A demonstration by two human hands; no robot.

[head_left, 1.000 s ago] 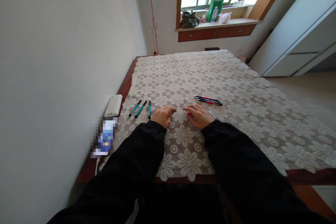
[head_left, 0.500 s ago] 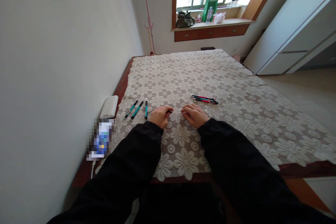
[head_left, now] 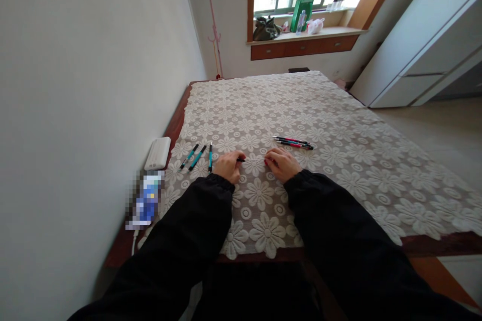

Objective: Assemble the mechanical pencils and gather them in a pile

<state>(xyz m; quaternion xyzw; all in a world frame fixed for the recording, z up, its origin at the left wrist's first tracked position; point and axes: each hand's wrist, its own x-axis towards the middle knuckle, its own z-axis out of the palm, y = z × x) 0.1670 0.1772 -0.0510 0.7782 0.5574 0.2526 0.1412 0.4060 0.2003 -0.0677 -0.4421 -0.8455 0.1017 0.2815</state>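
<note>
My left hand [head_left: 229,164] and my right hand [head_left: 281,163] rest close together on the lace tablecloth [head_left: 339,160]. Between them runs a thin pen refill [head_left: 253,160]; my left fingers pinch its dark end, and my right fingers hold a red pen part at its other end. Three teal pens [head_left: 199,155] lie just left of my left hand. A small bunch of red and black pens [head_left: 293,142] lies just beyond my right hand.
A white power bank [head_left: 157,153] sits on the bare wooden table edge by the left wall, with a phone [head_left: 146,200] on a cable in front of it. A windowsill with bags is far ahead, a white cabinet [head_left: 422,50] at right.
My hands have stayed nearly in place, drawing slightly apart along the refill. The camera has shifted a little, so everything sits slightly lower-left than a second ago.
</note>
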